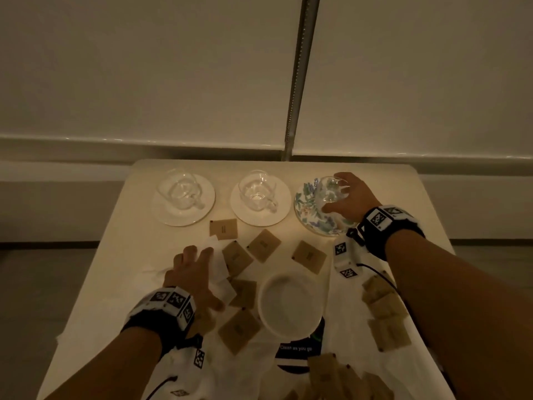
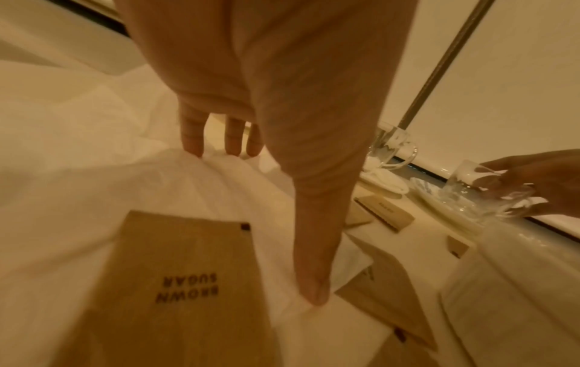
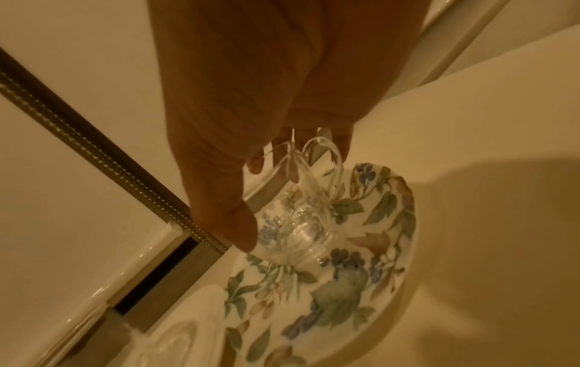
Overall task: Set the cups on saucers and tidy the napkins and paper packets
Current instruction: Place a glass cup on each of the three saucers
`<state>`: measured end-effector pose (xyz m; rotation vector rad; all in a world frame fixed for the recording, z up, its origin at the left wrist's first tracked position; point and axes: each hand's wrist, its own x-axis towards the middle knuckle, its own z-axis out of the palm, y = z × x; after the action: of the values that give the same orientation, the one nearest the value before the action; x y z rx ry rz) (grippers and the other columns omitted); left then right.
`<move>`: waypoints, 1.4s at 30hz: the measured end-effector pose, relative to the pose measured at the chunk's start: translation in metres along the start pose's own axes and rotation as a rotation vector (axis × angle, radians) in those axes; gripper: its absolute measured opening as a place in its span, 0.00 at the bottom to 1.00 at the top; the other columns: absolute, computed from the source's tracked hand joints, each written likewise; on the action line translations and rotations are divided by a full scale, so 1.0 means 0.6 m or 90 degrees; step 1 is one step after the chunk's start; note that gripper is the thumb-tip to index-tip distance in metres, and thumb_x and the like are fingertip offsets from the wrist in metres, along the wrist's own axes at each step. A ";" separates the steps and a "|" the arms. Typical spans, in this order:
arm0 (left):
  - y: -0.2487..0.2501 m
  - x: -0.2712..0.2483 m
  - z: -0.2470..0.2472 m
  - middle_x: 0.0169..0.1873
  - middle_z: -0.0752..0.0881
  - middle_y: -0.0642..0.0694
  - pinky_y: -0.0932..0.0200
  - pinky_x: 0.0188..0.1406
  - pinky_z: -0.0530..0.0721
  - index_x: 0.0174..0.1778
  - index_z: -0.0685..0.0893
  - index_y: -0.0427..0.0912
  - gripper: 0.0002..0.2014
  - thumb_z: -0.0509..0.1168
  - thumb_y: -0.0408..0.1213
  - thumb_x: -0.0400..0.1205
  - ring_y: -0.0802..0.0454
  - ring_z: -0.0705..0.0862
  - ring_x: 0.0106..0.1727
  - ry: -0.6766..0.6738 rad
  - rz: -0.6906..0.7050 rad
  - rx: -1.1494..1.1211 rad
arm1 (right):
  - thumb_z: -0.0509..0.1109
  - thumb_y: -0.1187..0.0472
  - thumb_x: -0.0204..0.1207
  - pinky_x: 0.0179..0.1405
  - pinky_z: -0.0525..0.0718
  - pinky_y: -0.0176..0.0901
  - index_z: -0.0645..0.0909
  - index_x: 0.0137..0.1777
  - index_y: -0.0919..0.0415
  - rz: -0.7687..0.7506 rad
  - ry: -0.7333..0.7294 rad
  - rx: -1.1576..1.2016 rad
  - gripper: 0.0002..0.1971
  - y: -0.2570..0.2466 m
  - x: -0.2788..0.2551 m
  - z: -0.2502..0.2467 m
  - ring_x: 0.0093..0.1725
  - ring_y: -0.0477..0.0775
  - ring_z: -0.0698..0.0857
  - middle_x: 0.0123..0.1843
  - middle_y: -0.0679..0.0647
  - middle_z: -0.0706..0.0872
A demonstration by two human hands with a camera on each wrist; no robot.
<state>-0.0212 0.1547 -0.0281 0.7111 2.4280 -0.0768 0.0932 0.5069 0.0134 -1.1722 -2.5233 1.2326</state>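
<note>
3 glass cups, 3 round saucers; right hand fingers curled round third cup over flowered saucer; left hand fingers spread on white napkin near brown square packets

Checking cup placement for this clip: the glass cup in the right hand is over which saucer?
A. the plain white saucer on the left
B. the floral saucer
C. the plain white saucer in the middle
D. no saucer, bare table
B: the right hand grips the glass cup directly over the floral saucer.

Black wristbands with white marker-tagged blocks, black cables.
</note>
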 end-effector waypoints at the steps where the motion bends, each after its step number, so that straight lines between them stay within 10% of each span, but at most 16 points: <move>1: 0.001 -0.003 -0.005 0.74 0.56 0.48 0.41 0.66 0.76 0.77 0.53 0.60 0.62 0.79 0.66 0.50 0.42 0.62 0.75 0.001 0.000 -0.008 | 0.85 0.67 0.59 0.63 0.80 0.50 0.69 0.76 0.58 0.002 -0.002 0.001 0.45 0.001 0.000 0.001 0.66 0.56 0.78 0.72 0.58 0.77; 7: 0.027 -0.027 -0.095 0.71 0.72 0.50 0.47 0.66 0.77 0.76 0.67 0.59 0.46 0.79 0.61 0.63 0.47 0.75 0.69 0.088 0.102 -0.031 | 0.88 0.50 0.58 0.77 0.68 0.61 0.56 0.84 0.52 0.002 -0.020 -0.078 0.58 -0.023 -0.018 -0.011 0.80 0.61 0.66 0.83 0.58 0.62; 14: -0.003 0.021 -0.237 0.70 0.73 0.47 0.46 0.66 0.75 0.71 0.75 0.51 0.34 0.77 0.33 0.69 0.42 0.74 0.69 0.346 0.106 -0.096 | 0.78 0.45 0.69 0.72 0.66 0.59 0.71 0.75 0.53 -0.258 0.123 -0.090 0.35 -0.148 -0.058 0.022 0.71 0.60 0.73 0.71 0.56 0.75; 20: -0.061 0.086 -0.278 0.85 0.50 0.49 0.42 0.77 0.69 0.83 0.57 0.60 0.48 0.70 0.23 0.72 0.42 0.53 0.84 0.185 0.085 0.067 | 0.77 0.48 0.71 0.73 0.69 0.56 0.69 0.75 0.54 -0.302 -0.025 -0.158 0.34 -0.226 -0.059 0.117 0.72 0.57 0.72 0.72 0.54 0.73; 24: -0.081 0.114 -0.274 0.85 0.53 0.47 0.47 0.79 0.68 0.84 0.57 0.54 0.49 0.67 0.15 0.71 0.42 0.59 0.83 0.155 0.111 -0.037 | 0.77 0.52 0.71 0.66 0.74 0.47 0.71 0.74 0.55 -0.350 -0.089 -0.158 0.32 -0.264 -0.047 0.187 0.67 0.54 0.76 0.70 0.53 0.75; 34: -0.130 0.147 -0.242 0.75 0.68 0.47 0.49 0.71 0.76 0.84 0.58 0.47 0.56 0.85 0.41 0.65 0.46 0.76 0.70 0.220 0.119 -0.191 | 0.81 0.51 0.69 0.71 0.70 0.46 0.64 0.80 0.60 -0.274 -0.201 -0.189 0.43 -0.332 -0.016 0.319 0.75 0.58 0.72 0.77 0.58 0.72; 42: -0.148 0.161 -0.239 0.67 0.76 0.56 0.58 0.56 0.78 0.84 0.59 0.54 0.56 0.85 0.36 0.64 0.53 0.82 0.53 0.227 0.166 -0.257 | 0.78 0.53 0.73 0.74 0.68 0.46 0.66 0.81 0.59 -0.281 -0.189 -0.216 0.39 -0.338 0.007 0.317 0.77 0.56 0.71 0.78 0.55 0.72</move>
<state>-0.2080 0.1551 0.0248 0.8984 2.5340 0.6763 -0.1056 0.3131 0.0290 -0.4393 -3.0696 0.9487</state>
